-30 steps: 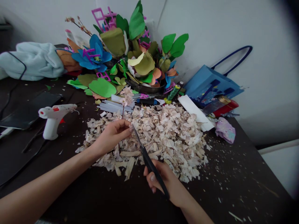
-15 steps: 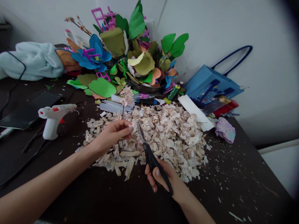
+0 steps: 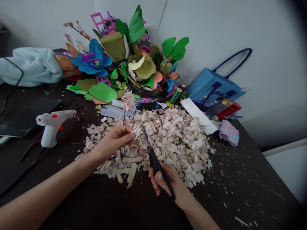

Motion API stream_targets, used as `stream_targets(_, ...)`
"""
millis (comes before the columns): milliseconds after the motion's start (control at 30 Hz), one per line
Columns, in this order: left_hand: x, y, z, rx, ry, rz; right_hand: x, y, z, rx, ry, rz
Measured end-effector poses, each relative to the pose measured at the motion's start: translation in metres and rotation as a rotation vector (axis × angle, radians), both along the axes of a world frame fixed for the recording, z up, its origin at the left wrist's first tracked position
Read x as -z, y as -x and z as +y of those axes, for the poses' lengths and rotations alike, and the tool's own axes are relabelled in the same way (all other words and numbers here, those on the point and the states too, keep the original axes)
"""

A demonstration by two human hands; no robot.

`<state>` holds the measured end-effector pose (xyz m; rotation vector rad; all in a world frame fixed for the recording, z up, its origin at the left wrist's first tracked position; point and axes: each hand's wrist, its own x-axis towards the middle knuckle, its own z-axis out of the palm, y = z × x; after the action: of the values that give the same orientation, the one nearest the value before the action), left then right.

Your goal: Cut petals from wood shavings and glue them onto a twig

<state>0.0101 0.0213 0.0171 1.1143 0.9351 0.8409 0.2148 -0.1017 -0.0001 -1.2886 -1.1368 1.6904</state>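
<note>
A thin dark twig topped with pale pink paper blossoms (image 3: 128,103) stands nearly upright above the near-left part of the heap, its lower end pinched between the thumb and curled fingers of the left hand (image 3: 112,141); a pale flake at those fingertips lies just beside the tips of the black-handled scissors (image 3: 153,157); the right hand (image 3: 169,186) grips the scissors by their loops, fingers closed through them, blades pointing away from the person towards the left hand, and they look almost closed, though the view is too small to be sure; both hands hover over a broad heap of pale beige shavings (image 3: 178,140) spread on the dark brown tabletop (image 3: 100,201), with loose flecks scattered around it; to the left of the heap a white hot-glue gun with a red trigger (image 3: 51,124) stands on the table, well apart from the hands; behind the heap sit a bundle of clear glue sticks (image 3: 115,111), a green spool of thread (image 3: 176,95) and a big cluster of blue, green and olive paper flowers (image 3: 124,54) against the wall; a white strip of card (image 3: 198,115) and a blue bag with a dark handle (image 3: 211,88) lie to the right; a light blue cloth (image 3: 31,65) is bunched at the far left.
</note>
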Motion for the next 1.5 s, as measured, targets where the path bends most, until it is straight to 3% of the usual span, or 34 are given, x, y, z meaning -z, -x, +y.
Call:
stream_targets(667, 0.002, -0.002, 0.0, -0.079, 0.124, -0.13, -0.005, 0.002, 0.005, -0.045, -0.019, 0.01)
stream_targets(1233, 0.0, 0.0, 0.0, -0.053, 0.284, -0.266, 0.011, 0.001, 0.003, 0.005, -0.02, 0.023)
stream_targets(1500, -0.003, 0.002, 0.001, -0.082, 0.238, -0.179, -0.003, 0.0, 0.006, -0.055, -0.021, -0.055)
